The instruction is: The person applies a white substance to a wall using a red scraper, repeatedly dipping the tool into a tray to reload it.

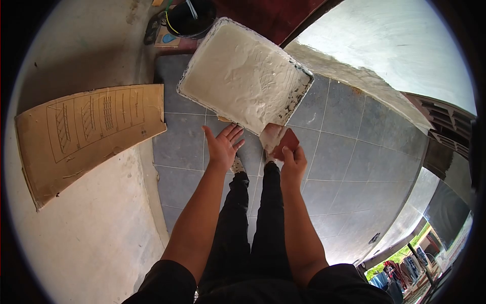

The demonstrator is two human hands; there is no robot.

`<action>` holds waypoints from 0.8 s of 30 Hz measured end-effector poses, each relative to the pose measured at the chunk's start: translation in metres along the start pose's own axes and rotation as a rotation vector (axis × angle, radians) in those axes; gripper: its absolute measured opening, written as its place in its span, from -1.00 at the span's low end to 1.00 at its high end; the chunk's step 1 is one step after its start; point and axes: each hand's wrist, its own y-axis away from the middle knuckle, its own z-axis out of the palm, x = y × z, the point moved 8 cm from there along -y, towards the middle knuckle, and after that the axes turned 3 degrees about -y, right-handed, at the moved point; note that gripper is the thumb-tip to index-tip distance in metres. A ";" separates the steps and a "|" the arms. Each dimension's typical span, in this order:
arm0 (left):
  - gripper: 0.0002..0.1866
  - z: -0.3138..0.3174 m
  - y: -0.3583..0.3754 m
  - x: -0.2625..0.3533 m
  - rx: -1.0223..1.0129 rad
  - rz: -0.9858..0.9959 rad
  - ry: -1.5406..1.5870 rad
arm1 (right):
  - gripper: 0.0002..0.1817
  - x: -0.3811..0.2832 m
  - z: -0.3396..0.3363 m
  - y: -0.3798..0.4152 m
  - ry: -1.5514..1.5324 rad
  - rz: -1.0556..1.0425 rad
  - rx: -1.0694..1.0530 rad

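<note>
A large rectangular tray (pixel 185 96) holds a pale, wet-looking paste (pixel 238 71) with ridges and smears toward its right side. My left hand (pixel 223 146) is open, palm up and empty, just below the tray's lower edge. In my right hand (pixel 293 164) is a flat reddish scraper (pixel 286 144), its upper left part coated with pale paste, held near the tray's lower right corner. The fingers of that hand are closed around the scraper's lower edge, with the thumb on its face.
Grey tiles (pixel 344 157) cover the floor. A cardboard sheet (pixel 96 131) with drawn patterns leans at the left wall. Behind the tray stands a black bucket (pixel 190 20). At the lower right, clothes (pixel 405 271) hang outside. My feet are below the tray.
</note>
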 end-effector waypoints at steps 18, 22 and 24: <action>0.27 0.017 0.014 -0.019 -0.016 -0.029 0.033 | -0.79 -0.080 0.120 -0.068 0.948 -0.428 -0.622; 0.32 0.018 0.014 -0.021 -0.023 -0.034 0.037 | -0.77 -0.075 0.124 -0.073 0.939 -0.400 -0.651; 0.32 0.019 0.015 -0.021 -0.022 -0.033 0.035 | -0.72 -0.071 0.126 -0.079 0.900 -0.357 -0.669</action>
